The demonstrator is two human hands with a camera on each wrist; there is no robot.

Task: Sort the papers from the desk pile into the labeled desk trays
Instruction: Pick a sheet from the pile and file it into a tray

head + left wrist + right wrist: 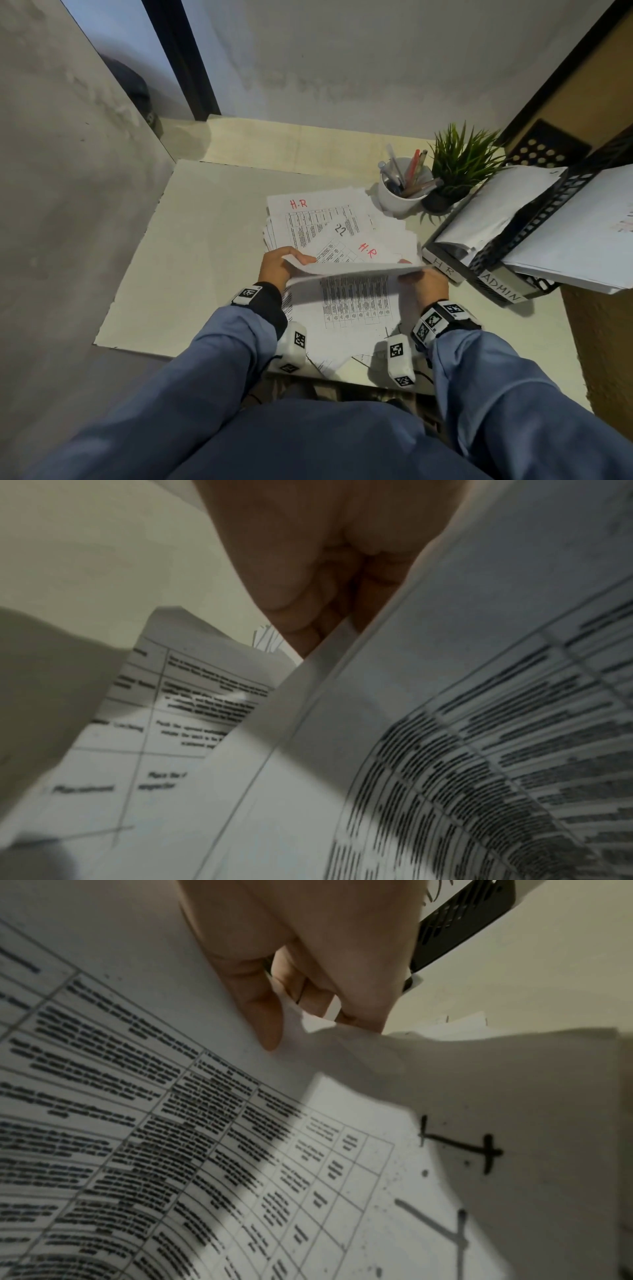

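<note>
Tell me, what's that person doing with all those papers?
A person is sorting papers at a desk. Both hands, the left hand and the right hand, hold up one printed sheet by its two sides, bent over above the messy pile. Two sheets on the pile have "H.R" written in red. At the right stand the trays, one labelled HR and one labelled ADMIN, both already with papers inside. The lifted sheet has not gone into a tray yet.

Right hand (308,969) pinching the corner of a white printed table sheet (192,1123); black perforated tray (459,926) lying beyond.
</note>
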